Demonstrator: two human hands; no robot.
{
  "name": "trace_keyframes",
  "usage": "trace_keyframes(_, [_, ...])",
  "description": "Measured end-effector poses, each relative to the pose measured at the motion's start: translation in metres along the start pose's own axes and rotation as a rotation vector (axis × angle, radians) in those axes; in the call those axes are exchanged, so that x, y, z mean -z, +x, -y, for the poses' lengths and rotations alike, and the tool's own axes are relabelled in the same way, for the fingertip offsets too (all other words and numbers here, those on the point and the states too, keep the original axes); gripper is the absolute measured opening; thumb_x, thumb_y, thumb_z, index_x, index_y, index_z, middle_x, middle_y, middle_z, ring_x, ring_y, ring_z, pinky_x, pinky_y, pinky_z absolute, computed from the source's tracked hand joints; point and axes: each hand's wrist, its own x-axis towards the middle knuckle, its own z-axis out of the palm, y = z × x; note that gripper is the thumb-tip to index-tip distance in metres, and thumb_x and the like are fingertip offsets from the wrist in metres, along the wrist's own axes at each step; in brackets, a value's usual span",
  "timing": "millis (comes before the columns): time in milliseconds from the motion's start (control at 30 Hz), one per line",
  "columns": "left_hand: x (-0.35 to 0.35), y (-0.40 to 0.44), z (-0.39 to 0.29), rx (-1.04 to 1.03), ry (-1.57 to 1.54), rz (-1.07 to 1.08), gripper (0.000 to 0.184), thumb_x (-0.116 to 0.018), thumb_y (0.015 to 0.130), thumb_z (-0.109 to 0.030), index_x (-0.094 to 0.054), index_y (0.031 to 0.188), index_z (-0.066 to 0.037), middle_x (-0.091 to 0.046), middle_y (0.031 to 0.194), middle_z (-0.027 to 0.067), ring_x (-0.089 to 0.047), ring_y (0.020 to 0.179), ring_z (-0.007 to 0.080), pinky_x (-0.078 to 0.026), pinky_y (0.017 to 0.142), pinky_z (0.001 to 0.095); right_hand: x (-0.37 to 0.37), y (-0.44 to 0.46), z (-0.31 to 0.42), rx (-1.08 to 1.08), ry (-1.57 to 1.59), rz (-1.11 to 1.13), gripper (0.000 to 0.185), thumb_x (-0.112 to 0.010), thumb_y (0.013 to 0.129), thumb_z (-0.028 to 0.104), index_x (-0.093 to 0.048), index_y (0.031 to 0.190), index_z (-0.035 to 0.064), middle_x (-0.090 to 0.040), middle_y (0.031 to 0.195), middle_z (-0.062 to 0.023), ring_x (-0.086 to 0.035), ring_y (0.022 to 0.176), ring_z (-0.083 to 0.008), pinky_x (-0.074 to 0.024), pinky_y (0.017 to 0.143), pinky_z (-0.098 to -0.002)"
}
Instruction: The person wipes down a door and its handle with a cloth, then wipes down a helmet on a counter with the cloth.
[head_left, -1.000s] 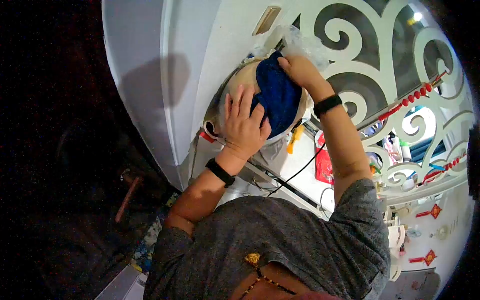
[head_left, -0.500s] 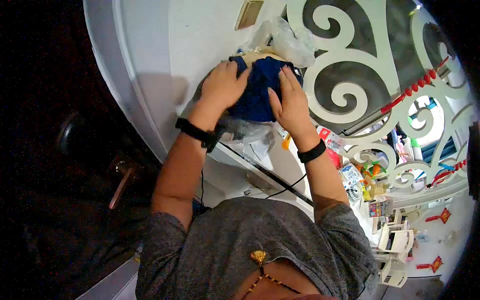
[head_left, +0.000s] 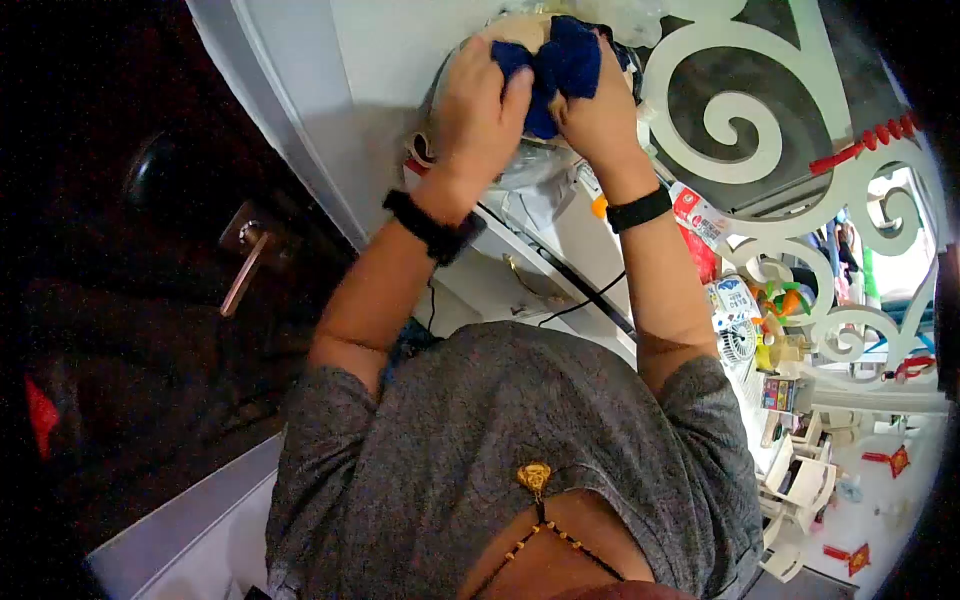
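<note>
A dark blue cloth is bunched between my hands, over a clear plastic bag with beige fabric in it. My left hand grips the left part of the cloth, its thumb pointing inward and its fingertips partly hidden. Around the right part, my right hand is closed, with the thumb on the near side and the other fingers mostly behind the fabric. The bag's clear plastic shows below the hands. What else the bag holds is hidden.
A white scrollwork screen stands on the right, red beads hanging on it. Packets, a small white fan and other items crowd the surface by my right arm. On the left is a dark door with a metal handle.
The cloth lay spread under both hands; now it is gathered up and lifted between them. Both hands have closed on it and sit higher in the view, which has shifted.
</note>
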Motion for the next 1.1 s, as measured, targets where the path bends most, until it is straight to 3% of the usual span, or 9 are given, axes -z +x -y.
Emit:
trace_keyframes(233, [0.062,-0.103,-0.055,0.291,-0.219,0.141,0.013,-0.068,0.085,-0.008,-0.065,0.096,-0.001,-0.066,0.111,0.0184,-0.064,0.100,0.0351,-0.050,0.090,0.0402,0.001,-0.015,-0.026,-0.162,0.028,0.087,0.042,-0.059,0.083,0.008,-0.059,0.124,0.0125,-0.063,0.116,-0.0199,-0.060,0.105,-0.0430,-0.0501,0.089,-0.0459])
trace_keyframes(400, [0.072,-0.166,-0.004,0.898,-0.325,0.378,0.015,-0.070,0.087,-0.014,-0.063,0.094,-0.002,-0.068,0.092,0.0115,-0.066,0.090,0.0213,-0.053,0.077,0.0327,-0.004,-0.020,-0.026,-0.282,0.111,-0.064,0.024,-0.061,0.082,0.007,-0.065,0.105,0.0050,-0.066,0.095,-0.0220,-0.063,0.088,-0.0448,-0.0514,0.079,-0.0486])
trace_keyframes(433, [0.073,-0.160,-0.001,1.307,-0.613,0.332,0.026,-0.062,0.093,-0.017,-0.060,0.113,0.000,-0.067,0.108,0.0123,-0.066,0.099,0.0265,-0.052,0.089,0.0360,-0.015,-0.027,-0.047,-0.069,-0.104,-0.134,0.019,-0.067,0.074,0.012,-0.065,0.089,0.0020,-0.064,0.083,-0.0206,-0.063,0.081,-0.0432,-0.0511,0.073,-0.0501])
trace_keyframes(533, [0.069,-0.155,0.004,1.406,-0.827,0.194,0.036,-0.060,0.094,-0.021,-0.054,0.123,0.000,-0.065,0.115,0.0149,-0.065,0.105,0.0273,-0.053,0.090,0.0385,-0.013,-0.029,-0.064,-0.013,-0.251,-0.076,0.011,-0.068,0.074,0.012,-0.065,0.077,0.0013,-0.066,0.083,-0.0206,-0.065,0.083,-0.0381,-0.0522,0.068,-0.0449])
trace_keyframes(567, [0.070,-0.166,0.019,1.392,-0.978,0.185,0.042,-0.060,0.094,-0.022,-0.048,0.128,-0.001,-0.062,0.120,0.0159,-0.063,0.109,0.0281,-0.053,0.092,0.0390,-0.010,-0.026,-0.053,-0.410,0.156,-0.160,0.010,-0.066,0.074,0.011,-0.068,0.079,0.0026,-0.067,0.086,-0.0208,-0.066,0.084,-0.0372,-0.0528,0.072,-0.0432])
trace_keyframes(733, [0.067,-0.149,0.030,1.577,-1.072,0.113,0.039,-0.064,0.093,-0.022,-0.053,0.124,-0.002,-0.063,0.118,0.0159,-0.063,0.108,0.0290,-0.052,0.093,0.0399,0.011,-0.012,-0.060,-0.054,-0.212,-0.148,0.028,-0.056,0.088,0.012,-0.067,0.114,0.0049,-0.068,0.110,-0.0170,-0.064,0.102,-0.0326,-0.0493,0.088,-0.0346])
trace_keyframes(867, [0.064,-0.148,0.046,1.775,-1.187,0.033,0.032,-0.066,0.091,-0.022,-0.059,0.115,-0.003,-0.064,0.114,0.0140,-0.064,0.100,0.0263,-0.053,0.089,0.0394,-0.003,-0.018,-0.064,-0.446,0.474,-0.138,0.028,-0.054,0.093,0.012,-0.066,0.118,0.0072,-0.068,0.111,-0.0110,-0.065,0.101,-0.0259,-0.0488,0.088,-0.0311])
trace_keyframes(1000, [0.083,-0.123,0.040,1.670,-1.027,0.209,0.029,-0.066,0.092,-0.024,-0.060,0.111,-0.002,-0.066,0.106,0.0120,-0.064,0.093,0.0249,-0.054,0.085,0.0377,-0.017,-0.040,-0.103,-0.164,-0.361,0.103,0.028,-0.054,0.095,0.016,-0.065,0.119,0.0072,-0.068,0.113,-0.0085,-0.065,0.101,-0.0220,-0.0480,0.091,-0.0305])
trace_keyframes(1100, [0.094,-0.103,0.048,1.590,-0.993,0.340,0.029,-0.065,0.093,-0.024,-0.059,0.111,-0.002,-0.067,0.099,0.0111,-0.066,0.090,0.0253,-0.055,0.082,0.0371,-0.023,-0.043,-0.112,-0.556,0.347,-0.068,0.027,-0.053,0.097,0.019,-0.066,0.118,0.0085,-0.068,0.114,-0.0083,-0.064,0.103,-0.0218,-0.0476,0.091,-0.0300])
